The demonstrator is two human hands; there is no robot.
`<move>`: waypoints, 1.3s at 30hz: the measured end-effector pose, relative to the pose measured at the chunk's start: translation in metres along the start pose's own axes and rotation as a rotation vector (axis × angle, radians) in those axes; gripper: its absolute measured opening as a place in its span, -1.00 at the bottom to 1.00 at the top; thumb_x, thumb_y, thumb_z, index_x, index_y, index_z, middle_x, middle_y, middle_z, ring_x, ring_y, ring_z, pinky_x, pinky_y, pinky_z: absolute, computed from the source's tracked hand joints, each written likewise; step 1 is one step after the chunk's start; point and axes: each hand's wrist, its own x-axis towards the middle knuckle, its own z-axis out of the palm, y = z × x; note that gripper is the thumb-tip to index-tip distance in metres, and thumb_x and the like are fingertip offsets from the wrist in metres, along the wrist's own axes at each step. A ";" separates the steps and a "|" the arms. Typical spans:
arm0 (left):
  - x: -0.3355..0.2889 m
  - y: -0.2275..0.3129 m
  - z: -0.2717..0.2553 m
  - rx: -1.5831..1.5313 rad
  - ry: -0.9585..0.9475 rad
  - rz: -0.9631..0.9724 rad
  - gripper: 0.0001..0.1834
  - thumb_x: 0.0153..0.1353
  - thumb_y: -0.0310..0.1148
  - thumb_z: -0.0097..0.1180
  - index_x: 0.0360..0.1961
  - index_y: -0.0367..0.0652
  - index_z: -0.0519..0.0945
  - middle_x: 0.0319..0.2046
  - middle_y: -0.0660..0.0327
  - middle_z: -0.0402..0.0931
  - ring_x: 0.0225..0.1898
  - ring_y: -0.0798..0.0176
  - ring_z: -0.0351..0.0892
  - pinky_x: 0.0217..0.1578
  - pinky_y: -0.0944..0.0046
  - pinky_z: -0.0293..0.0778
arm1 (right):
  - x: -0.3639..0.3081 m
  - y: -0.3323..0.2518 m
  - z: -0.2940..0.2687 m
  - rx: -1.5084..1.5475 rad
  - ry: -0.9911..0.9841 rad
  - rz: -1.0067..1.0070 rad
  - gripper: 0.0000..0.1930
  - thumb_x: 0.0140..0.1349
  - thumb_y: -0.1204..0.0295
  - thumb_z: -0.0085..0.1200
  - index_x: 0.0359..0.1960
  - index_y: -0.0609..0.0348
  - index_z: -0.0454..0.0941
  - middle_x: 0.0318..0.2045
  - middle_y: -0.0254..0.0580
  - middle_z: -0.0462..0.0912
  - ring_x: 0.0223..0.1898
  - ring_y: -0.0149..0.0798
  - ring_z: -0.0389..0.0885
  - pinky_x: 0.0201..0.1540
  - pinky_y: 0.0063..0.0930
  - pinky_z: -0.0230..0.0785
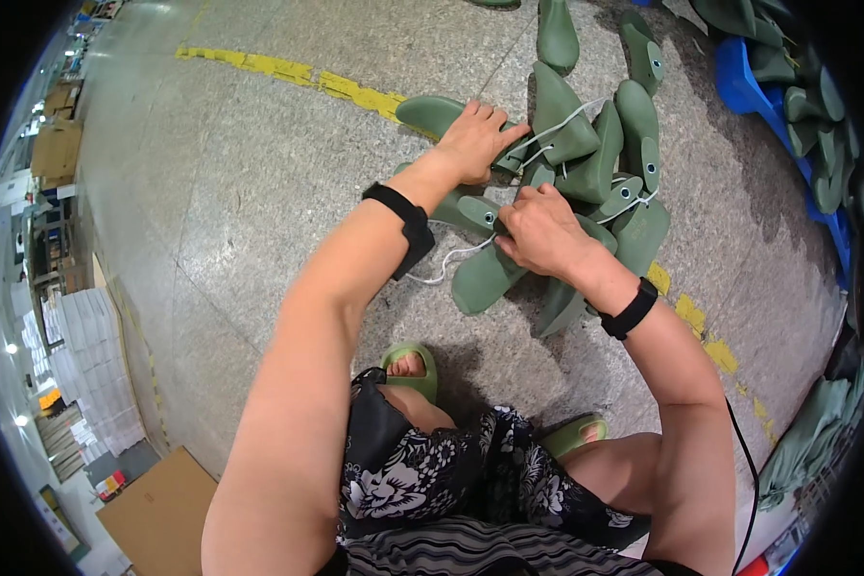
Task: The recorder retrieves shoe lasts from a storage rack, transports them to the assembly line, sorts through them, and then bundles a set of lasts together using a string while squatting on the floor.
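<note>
Green shoe lasts [566,120] lie in a loose cluster on the floor in front of me, several of them threaded with white cord [451,257]. My left hand [478,142] lies across one green shoe last [430,115] at the cluster's left, its fingers bent over it and the index finger stretched to the right. Close by, my right hand [547,230] is closed among the lasts, beside one with a ringed hole [477,213]. A stretch of the cord runs up to its fingertips; the thumb side is partly hidden.
A blue bin [739,82] heaped with more green lasts stands at the far right. Yellow tape [288,69] marks the concrete floor. Cartons [158,514] and white stacks [91,365] stand at the left. Green cloth-like material [816,442] lies at the right. My feet in green slides are just below the cluster.
</note>
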 end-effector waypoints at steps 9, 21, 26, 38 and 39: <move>-0.051 -0.058 -0.007 -0.097 -0.320 0.037 -0.33 -0.26 -0.55 0.17 0.04 -0.04 0.51 -0.02 0.16 0.49 0.08 -0.05 0.37 0.15 0.06 0.26 | -0.004 0.025 -0.011 0.210 -0.205 -0.005 -0.73 0.00 0.19 0.23 -0.48 0.15 0.58 -0.49 -0.23 0.58 -0.22 -0.20 0.50 -0.07 -0.35 0.18; -0.127 -0.078 0.006 0.150 0.166 -0.271 -0.24 -0.21 -0.63 0.11 0.17 -0.08 0.35 0.11 0.04 0.34 0.19 -0.03 0.27 0.09 -0.01 0.19 | -0.026 0.037 -0.018 0.194 -0.283 -0.025 -0.73 -0.05 0.17 0.26 -0.56 0.12 0.60 -0.52 -0.17 0.59 -0.26 -0.20 0.52 -0.08 -0.34 0.17; -0.107 0.043 0.011 -0.375 0.279 0.080 -0.36 -0.19 -0.59 0.11 0.06 -0.18 0.40 -0.03 0.03 0.42 0.07 0.00 0.37 0.06 0.02 0.23 | -0.023 0.033 -0.018 0.158 -0.315 0.002 -0.70 -0.09 0.16 0.28 -0.62 0.14 0.58 -0.58 -0.20 0.53 -0.29 -0.21 0.49 -0.08 -0.36 0.18; -0.149 -0.003 0.008 -0.261 -0.008 0.108 -0.65 -0.12 -0.66 -0.01 -0.22 -0.24 0.50 -0.26 0.04 0.53 -0.12 -0.06 0.51 -0.12 0.08 0.44 | -0.026 0.030 0.003 0.067 -0.156 0.039 -0.67 -0.03 0.15 0.25 -0.54 0.22 0.64 -0.52 -0.01 0.57 -0.29 -0.08 0.54 -0.06 -0.27 0.22; -0.164 -0.016 0.004 -0.238 -0.038 0.054 -0.65 -0.12 -0.67 -0.02 -0.22 -0.24 0.50 -0.24 0.03 0.53 -0.11 -0.07 0.51 -0.10 0.09 0.45 | -0.025 0.028 0.000 0.073 -0.153 0.035 -0.67 -0.03 0.15 0.25 -0.54 0.22 0.64 -0.52 -0.01 0.57 -0.29 -0.08 0.54 -0.06 -0.27 0.22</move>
